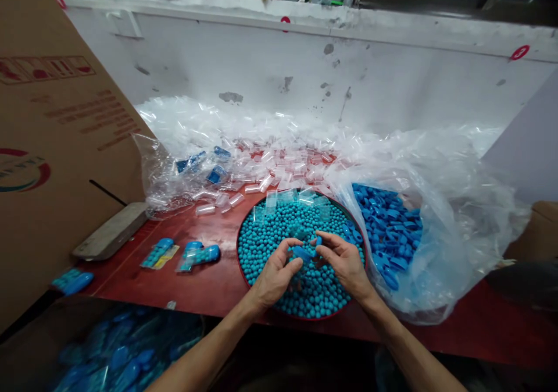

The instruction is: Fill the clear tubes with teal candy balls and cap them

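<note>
Both hands are above a round tray (239,258) full of small teal balls (268,238). My left hand (275,271) is closed in a pinch on a blue plastic piece (301,253), which lies between the two hands. Facing it from the right, my right hand (346,262) pinches a small blue part (318,241) between thumb and fingertips. Whether the two parts touch, I cannot tell. A few clear plastic sleeves (271,201) rest on the balls at the tray's far side. Some loose blue pieces (351,233) sit at its right edge.
Right of the tray, an open clear bag (453,264) holds many blue plastic pieces (387,223). Clear sleeves (288,168) are heaped behind. Ball-filled blue packs (159,252) lie on the red table (209,290). A cardboard box (65,136) stands left; more packs (126,351) lie below.
</note>
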`<state>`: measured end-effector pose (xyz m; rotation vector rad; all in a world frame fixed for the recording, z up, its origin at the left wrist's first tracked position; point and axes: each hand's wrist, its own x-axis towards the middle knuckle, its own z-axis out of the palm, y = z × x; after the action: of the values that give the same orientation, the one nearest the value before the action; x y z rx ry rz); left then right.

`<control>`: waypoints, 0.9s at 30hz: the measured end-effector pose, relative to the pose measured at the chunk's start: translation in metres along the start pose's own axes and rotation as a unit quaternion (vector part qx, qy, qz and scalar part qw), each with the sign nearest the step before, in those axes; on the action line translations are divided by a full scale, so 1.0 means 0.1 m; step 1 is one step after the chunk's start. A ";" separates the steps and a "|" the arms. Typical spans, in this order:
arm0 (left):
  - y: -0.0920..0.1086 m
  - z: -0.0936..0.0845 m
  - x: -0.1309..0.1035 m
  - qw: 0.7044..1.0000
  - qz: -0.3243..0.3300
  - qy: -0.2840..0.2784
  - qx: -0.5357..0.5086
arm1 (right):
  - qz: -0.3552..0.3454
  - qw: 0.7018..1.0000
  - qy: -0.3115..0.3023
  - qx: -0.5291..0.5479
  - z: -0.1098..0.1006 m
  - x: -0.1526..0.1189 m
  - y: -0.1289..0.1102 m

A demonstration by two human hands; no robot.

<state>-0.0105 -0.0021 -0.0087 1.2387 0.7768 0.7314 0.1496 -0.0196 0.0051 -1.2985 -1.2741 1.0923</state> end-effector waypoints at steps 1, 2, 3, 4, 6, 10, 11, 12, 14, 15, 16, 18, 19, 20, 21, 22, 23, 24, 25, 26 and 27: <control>0.02 0.02 -0.01 1.000 0.013 0.018 0.013 | -0.033 0.998 -0.008 -0.054 0.02 -0.03 -0.01; 0.05 0.05 -0.01 0.998 0.028 0.042 0.025 | -0.071 0.991 -0.023 -0.111 0.04 -0.06 -0.01; 0.08 0.08 -0.02 0.996 0.043 0.065 0.033 | -0.107 0.980 -0.042 -0.165 0.06 -0.10 -0.01; 0.10 0.11 -0.02 0.995 0.054 0.082 0.037 | -0.136 0.966 -0.061 -0.210 0.08 -0.14 -0.01; 0.15 0.14 -0.02 0.995 0.054 0.081 0.028 | -0.168 0.943 -0.081 -0.277 0.12 -0.20 0.01; 0.16 0.14 -0.03 0.999 0.035 0.029 -0.008 | -0.177 0.925 -0.069 -0.330 0.19 -0.24 0.03; 0.15 0.13 -0.03 0.999 0.038 0.027 -0.014 | -0.179 0.924 -0.065 -0.331 0.20 -0.23 0.02; 0.15 0.13 -0.04 0.999 0.041 0.029 -0.019 | -0.183 0.924 -0.061 -0.331 0.21 -0.23 0.01; 0.14 0.14 -0.06 0.998 0.045 0.038 -0.020 | -0.197 0.921 -0.056 -0.332 0.23 -0.22 -0.01; 0.14 0.15 -0.07 0.998 0.044 0.044 -0.014 | -0.205 0.919 -0.055 -0.332 0.24 -0.23 -0.01; 0.15 0.16 -0.08 0.998 0.043 0.048 -0.005 | -0.213 0.917 -0.052 -0.334 0.25 -0.23 0.00; 0.16 0.17 -0.09 0.997 0.042 0.057 0.011 | -0.228 0.911 -0.030 -0.342 0.27 -0.24 0.04; 0.16 0.18 -0.09 0.997 0.043 0.063 0.017 | -0.235 0.907 -0.012 -0.349 0.29 -0.24 0.08; 0.15 0.19 -0.09 0.996 0.045 0.069 0.022 | -0.243 0.903 0.009 -0.355 0.31 -0.25 0.11; 0.14 0.19 -0.08 0.996 0.048 0.076 0.028 | -0.248 0.899 0.029 -0.361 0.33 -0.26 0.15; 0.13 0.19 -0.08 0.995 0.051 0.083 0.035 | -0.251 0.896 0.045 -0.364 0.36 -0.26 0.18; 0.11 0.19 -0.07 0.993 0.054 0.090 0.045 | -0.249 0.895 0.058 -0.365 0.39 -0.28 0.20; 0.09 0.19 -0.06 0.992 0.056 0.097 0.056 | -0.241 0.897 0.066 -0.364 0.42 -0.29 0.21; 0.08 0.18 -0.06 0.990 0.058 0.105 0.069 | -0.229 0.900 0.069 -0.364 0.46 -0.31 0.21; 0.07 0.17 -0.06 0.988 0.061 0.113 0.083 | -0.216 0.904 0.061 -0.364 0.49 -0.33 0.20; 0.06 0.14 -0.07 0.986 0.065 0.120 0.099 | -0.203 0.906 0.043 -0.368 0.52 -0.34 0.18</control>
<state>-0.0034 -0.0143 0.0005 1.4058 0.9924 0.9397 0.0987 -0.0507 -0.0199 -1.4866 -1.8778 0.2384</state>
